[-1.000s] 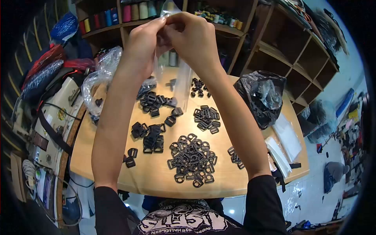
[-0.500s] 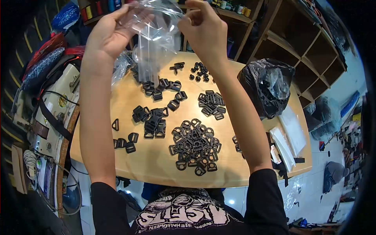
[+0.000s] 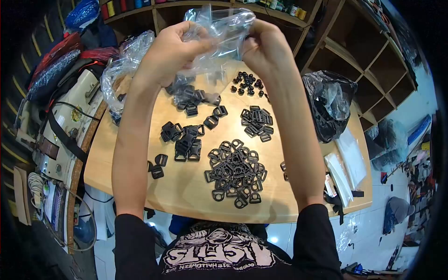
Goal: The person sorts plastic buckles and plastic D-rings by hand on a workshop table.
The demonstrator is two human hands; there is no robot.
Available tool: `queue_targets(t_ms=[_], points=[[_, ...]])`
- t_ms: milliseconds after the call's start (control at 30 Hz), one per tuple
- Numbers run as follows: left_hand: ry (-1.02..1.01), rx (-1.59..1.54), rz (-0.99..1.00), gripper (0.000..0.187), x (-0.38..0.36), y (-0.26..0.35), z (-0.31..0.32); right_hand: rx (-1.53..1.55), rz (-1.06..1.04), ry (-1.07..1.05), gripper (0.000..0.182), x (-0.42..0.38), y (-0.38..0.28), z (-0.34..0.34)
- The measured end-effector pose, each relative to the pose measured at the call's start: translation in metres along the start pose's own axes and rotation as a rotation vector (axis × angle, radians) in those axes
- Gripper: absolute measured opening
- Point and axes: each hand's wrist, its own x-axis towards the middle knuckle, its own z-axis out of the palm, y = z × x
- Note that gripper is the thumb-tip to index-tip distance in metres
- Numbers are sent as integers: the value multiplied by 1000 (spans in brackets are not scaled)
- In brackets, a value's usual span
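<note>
A clear plastic bag (image 3: 221, 35) is held up above the far side of the wooden table (image 3: 186, 200). My left hand (image 3: 175, 51) grips its left side, thumb pointing inward across the film. On the right, my right hand (image 3: 266, 46) pinches the bag's edge. Below it lie black buckles (image 3: 189, 100), partly seen through the plastic. Nearer to me are side-release buckles (image 3: 188, 144) and a large pile of black D-shaped rings (image 3: 235, 170). Black strap sliders (image 3: 256, 122) and small black cord-lock-like pieces (image 3: 247, 84) sit to the right.
A black plastic bag (image 3: 329, 105) stands at the table's right, with flat clear packets (image 3: 350, 158) in front. A sewing machine (image 3: 70, 126) is on the left beside crumpled plastic (image 3: 123, 70). Wooden shelves (image 3: 354, 56) rise behind, some holding thread spools (image 3: 296, 10).
The clear bag has moved right and is now stretched sideways between both hands. My left hand has turned and closed on it. The view has shifted slightly.
</note>
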Motion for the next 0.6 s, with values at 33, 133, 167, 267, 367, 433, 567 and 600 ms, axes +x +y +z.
queue_targets(t_ms=[33, 133, 167, 267, 367, 433, 567, 600], points=[[0, 2, -3, 26, 1, -1, -1, 33, -17, 44, 12, 1, -2, 1], [131, 250, 97, 29, 6, -2, -5, -44, -66, -44, 23, -2, -14, 10], [138, 251, 95, 29, 6, 0, -5, -84, -87, -28, 21, -9, -12, 13], [198, -584, -96, 20, 12, 1, -11, -401, -124, -227, 19, -9, -14, -16], [252, -754, -115, 19, 20, -1, -7, -1376, -606, -156, 36, -15, 17, -25], [270, -761, -78, 17, 12, 7, -3, -1477, -552, -29, 34, -11, 3, -29], [-248, -1059, -64, 27, 13, -13, -12, -1592, -888, -33, 22, 6, 2, -48], [-69, -608, -23, 31, 2, -5, 6, -1617, -901, 54, 19, 8, 1, -49]])
